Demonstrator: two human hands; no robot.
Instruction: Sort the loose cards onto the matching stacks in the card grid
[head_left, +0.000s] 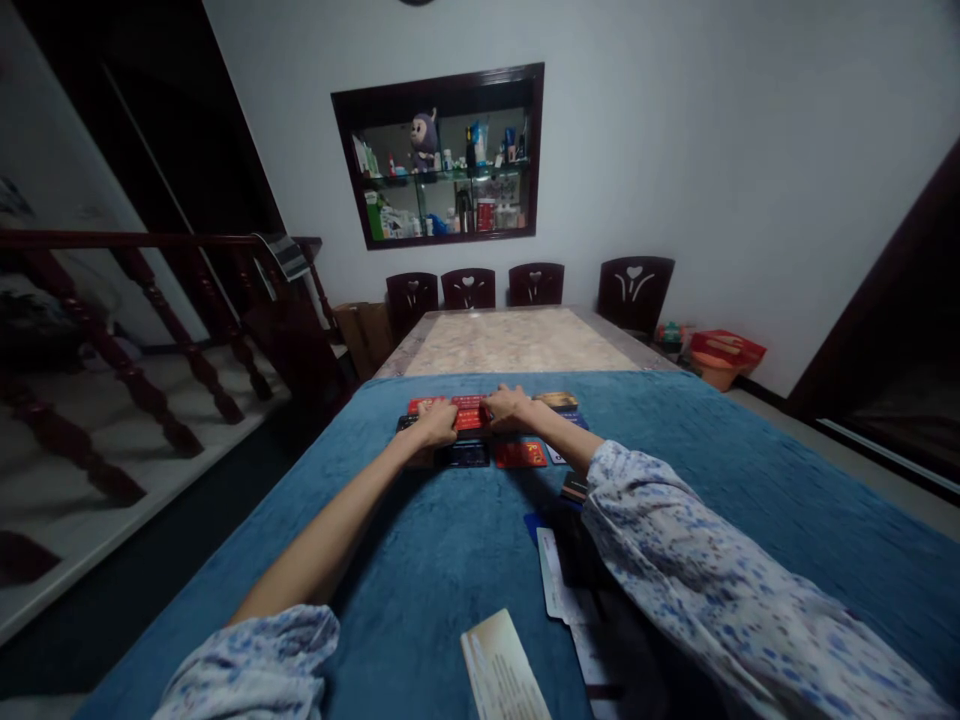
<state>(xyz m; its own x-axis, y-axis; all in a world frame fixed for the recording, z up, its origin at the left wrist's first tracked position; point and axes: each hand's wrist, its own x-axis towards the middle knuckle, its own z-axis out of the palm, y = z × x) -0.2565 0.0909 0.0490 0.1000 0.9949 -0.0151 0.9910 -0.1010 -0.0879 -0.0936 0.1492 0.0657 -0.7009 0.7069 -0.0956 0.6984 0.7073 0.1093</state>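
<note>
Left hand (435, 422) and right hand (510, 405) side by side on rows of cards (517, 455) across the counter (525, 340).
A red card (469, 416) lies between them, lengthwise left-right; each grip seems flat, clamping nothing.

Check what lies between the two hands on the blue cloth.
In the head view, red cards lie between the left hand and the right hand, part of a row on the blue cloth; both hands touch them.

Dim, bluish indoor light; the white back wall (712, 150) is the brightest area. Left stairway side sinks into shadow. Wide-angle bending at edges; near patterned sleeves (735, 590) are soft.
</note>
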